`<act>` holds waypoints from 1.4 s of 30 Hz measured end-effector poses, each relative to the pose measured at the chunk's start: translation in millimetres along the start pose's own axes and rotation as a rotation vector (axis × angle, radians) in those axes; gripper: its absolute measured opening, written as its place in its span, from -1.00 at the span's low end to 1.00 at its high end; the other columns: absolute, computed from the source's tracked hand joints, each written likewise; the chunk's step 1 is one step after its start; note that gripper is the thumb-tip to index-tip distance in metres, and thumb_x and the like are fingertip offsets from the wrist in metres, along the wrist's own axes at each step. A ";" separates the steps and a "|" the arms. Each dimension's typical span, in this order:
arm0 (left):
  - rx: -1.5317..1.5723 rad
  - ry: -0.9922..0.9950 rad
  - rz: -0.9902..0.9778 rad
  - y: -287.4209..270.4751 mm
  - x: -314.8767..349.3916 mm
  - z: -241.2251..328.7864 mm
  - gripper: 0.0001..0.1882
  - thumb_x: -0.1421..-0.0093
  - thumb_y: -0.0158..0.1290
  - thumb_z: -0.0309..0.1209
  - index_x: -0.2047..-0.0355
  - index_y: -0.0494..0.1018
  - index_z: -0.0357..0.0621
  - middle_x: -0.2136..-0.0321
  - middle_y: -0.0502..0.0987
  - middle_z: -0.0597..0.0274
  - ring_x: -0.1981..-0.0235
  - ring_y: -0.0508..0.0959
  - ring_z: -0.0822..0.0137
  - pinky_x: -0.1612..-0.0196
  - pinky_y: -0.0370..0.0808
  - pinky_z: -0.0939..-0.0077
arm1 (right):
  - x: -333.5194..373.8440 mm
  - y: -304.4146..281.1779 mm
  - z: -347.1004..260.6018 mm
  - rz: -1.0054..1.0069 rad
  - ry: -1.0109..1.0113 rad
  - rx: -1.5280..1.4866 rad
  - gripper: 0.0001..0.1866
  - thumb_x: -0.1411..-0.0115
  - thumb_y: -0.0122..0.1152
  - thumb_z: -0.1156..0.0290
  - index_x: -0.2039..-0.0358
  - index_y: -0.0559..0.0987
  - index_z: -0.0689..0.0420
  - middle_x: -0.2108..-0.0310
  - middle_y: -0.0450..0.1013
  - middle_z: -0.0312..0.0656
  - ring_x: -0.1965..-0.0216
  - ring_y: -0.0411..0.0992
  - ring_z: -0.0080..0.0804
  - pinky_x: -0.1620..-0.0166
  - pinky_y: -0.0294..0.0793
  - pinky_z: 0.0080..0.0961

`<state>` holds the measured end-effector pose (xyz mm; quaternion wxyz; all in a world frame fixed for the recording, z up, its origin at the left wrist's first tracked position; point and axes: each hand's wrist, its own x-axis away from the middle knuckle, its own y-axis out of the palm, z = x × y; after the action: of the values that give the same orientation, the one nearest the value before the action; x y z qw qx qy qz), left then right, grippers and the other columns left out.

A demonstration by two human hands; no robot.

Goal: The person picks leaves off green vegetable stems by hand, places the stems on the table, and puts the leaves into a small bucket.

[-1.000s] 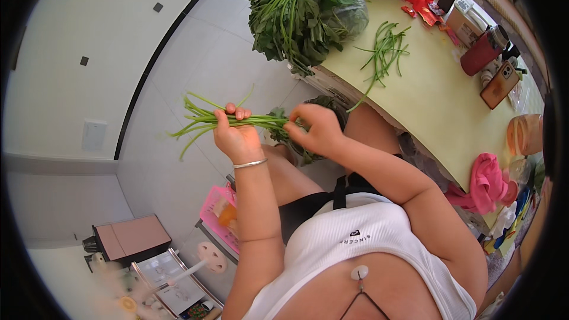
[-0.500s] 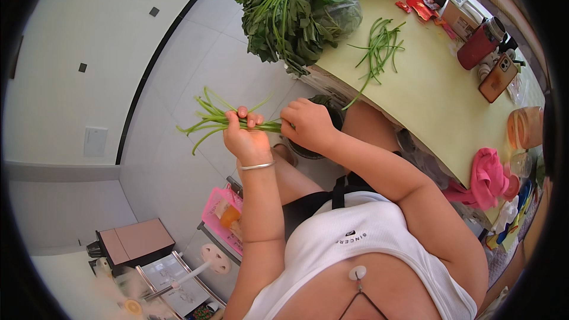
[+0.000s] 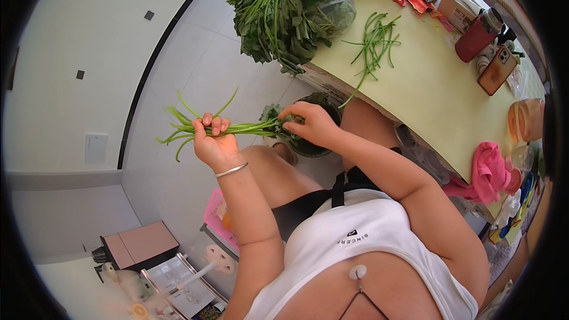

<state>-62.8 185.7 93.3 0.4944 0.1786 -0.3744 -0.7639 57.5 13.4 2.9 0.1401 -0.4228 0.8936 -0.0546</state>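
gripping green stems [image 3: 237,126], both hands [image 3: 214,142] clenched; yellow-green table [image 3: 427,77], pale tiled floor [image 3: 195,65].

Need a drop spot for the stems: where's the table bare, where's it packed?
Bare: table middle, between the loose stems and the phone, down to the pink cloth. Crowded: far end under the leafy pile, and the right edge by the red bottle.

White tank top, black shorts, silver bangle [image 3: 231,170]
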 end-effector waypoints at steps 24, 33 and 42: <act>0.040 0.128 -0.141 20.6 19.9 27.0 -0.79 -0.38 -0.22 -0.35 0.40 0.20 -0.15 0.51 0.27 0.28 0.64 0.11 0.49 0.53 0.12 0.57 | -4.8 -20.5 64.5 0.423 0.631 -0.495 -0.78 -0.02 0.17 0.38 0.41 0.53 0.31 0.52 0.45 -0.15 0.43 0.41 -0.45 0.32 0.40 -0.44; 0.123 -0.044 -0.189 17.3 10.5 39.5 -0.81 -0.35 -0.17 -0.36 0.38 0.22 -0.19 0.48 0.25 0.27 0.63 0.11 0.50 0.54 0.13 0.59 | 2.3 -6.1 0.9 0.102 -0.101 0.012 -0.86 -0.05 0.20 0.40 0.35 0.59 0.10 0.43 0.48 -0.16 0.35 0.42 -0.23 0.25 0.40 -0.35; 0.060 -0.046 -0.192 10.4 16.8 28.2 -0.85 -0.34 -0.13 -0.35 0.36 0.26 -0.14 0.49 0.26 0.31 0.64 0.09 0.50 0.54 0.11 0.58 | 2.3 3.5 15.3 0.231 0.132 -0.054 -0.87 -0.04 0.21 0.40 0.40 0.59 0.14 0.50 0.47 -0.12 0.45 0.42 -0.24 0.31 0.42 -0.35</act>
<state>-82.0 179.5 121.2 0.4048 0.2109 -0.3893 -0.8001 58.1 14.2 -13.0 0.0750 -0.3164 0.9447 -0.0418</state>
